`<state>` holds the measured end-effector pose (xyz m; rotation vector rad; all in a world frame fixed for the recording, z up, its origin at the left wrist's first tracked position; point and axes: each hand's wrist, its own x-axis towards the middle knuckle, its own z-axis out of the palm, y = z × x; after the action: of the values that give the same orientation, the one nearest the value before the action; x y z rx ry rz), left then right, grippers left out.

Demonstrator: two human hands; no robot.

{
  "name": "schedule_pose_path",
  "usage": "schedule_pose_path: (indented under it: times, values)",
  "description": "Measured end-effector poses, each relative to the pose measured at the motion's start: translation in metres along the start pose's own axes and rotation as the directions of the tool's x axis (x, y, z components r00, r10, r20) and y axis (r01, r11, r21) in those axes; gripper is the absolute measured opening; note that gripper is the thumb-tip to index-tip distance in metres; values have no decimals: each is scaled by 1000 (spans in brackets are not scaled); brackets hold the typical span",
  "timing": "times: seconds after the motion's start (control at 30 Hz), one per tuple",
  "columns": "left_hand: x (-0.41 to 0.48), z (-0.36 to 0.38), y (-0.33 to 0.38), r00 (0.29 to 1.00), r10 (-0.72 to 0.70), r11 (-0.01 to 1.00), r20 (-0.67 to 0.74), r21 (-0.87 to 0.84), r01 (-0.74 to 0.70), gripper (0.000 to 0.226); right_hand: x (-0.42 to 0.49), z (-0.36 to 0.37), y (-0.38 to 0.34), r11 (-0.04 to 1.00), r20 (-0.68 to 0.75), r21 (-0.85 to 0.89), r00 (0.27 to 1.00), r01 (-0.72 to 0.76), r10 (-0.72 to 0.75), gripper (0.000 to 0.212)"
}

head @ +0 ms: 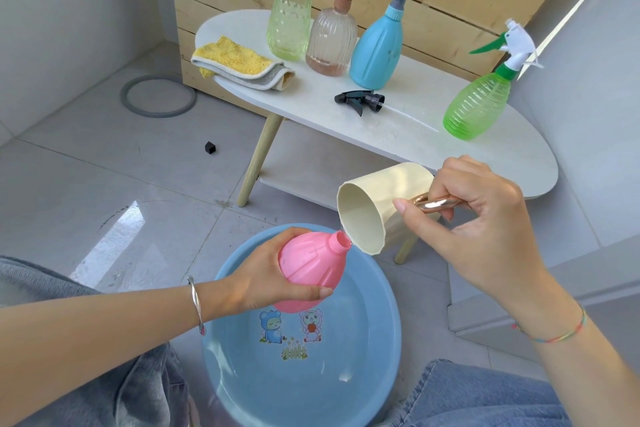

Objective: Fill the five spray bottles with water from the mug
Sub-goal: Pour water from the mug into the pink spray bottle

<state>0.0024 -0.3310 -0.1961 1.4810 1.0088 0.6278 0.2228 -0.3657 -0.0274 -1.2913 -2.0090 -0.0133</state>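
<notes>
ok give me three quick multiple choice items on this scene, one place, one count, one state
1. Where does the spray head lie? A table B basin C floor
2. How many bottles stand on the table? A three B four C five
3. The pink bottle's neck is: A capped B open C taped

1 A: it lies on the table in front of the blue bottle.
2 B: pale green bottle, clear bottle, blue bottle, green bottle.
3 B: no cap; the mug tips at it.
</notes>
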Motion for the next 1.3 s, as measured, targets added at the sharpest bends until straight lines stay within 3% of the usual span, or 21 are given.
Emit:
schedule_pose_path:
  times: [0.73,0.83,0.9,0.97,1.07,1.17,1.23,1.3]
  values:
    - [0,0,0,1000,-11,999,-10,-37,11,84,-3,10,-4,983,-27,-76,985,166,-168,42]
    - [0,0,0,1000,-18,999,-14,-42,17,84,-4,11,-1,997,-47,-39,996,71,-73,41]
    - [0,0,0,999,-23,998,-25,-60,22,84,-6,12,5,993,-103,46,988,-107,112,41]
    - [1,-1,0,999,-25,997,-34,-77,22,84,-9,17,19,911,-150,243,916,-332,373,44]
    - [1,-2,2,998,-38,995,-55,-93,33,82,-18,34,46,632,-76,545,718,-551,692,37]
    - [0,-3,3,997,-43,993,-63,-112,36,83,-45,65,70,508,54,498,610,-703,790,39]
    - [0,-4,2,997,-48,993,-67,-110,40,84,-72,91,82,458,164,402,554,-793,816,44]
    - [-1,-5,1,996,-50,994,-70,-104,42,84,-102,116,93,383,266,253,445,-888,855,50]
